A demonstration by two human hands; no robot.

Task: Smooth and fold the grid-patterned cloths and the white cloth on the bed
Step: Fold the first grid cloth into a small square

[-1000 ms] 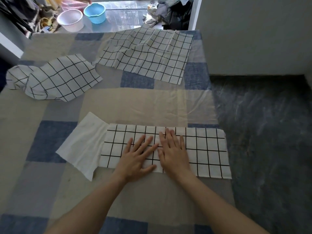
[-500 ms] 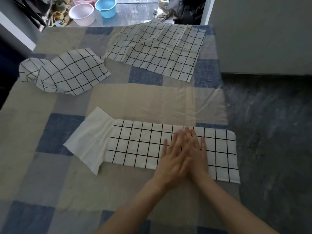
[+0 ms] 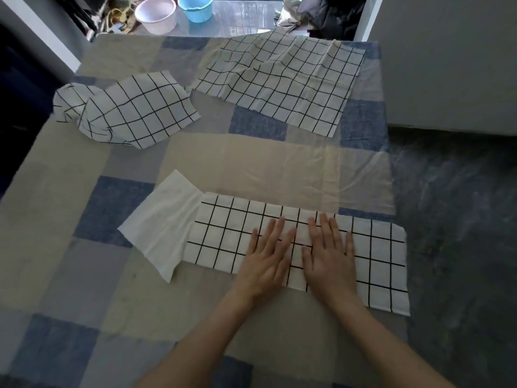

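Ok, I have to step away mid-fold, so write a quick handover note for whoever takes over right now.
Left hand and right hand: both flat, fingers straight, pressing side by side on the near grid cloth.
Near grid cloth: a flat, narrow strip at the bed's near right edge.
White cloth: lies at its left end, one edge tucked under the strip.
Crumpled grid cloth: far left, bunched up.
Far grid cloth: spread out, wrinkled.
Done: near strip looks folded lengthwise and smoothed.
Left: finish folding the strip, then smooth and fold the white cloth and the two far grid cloths.
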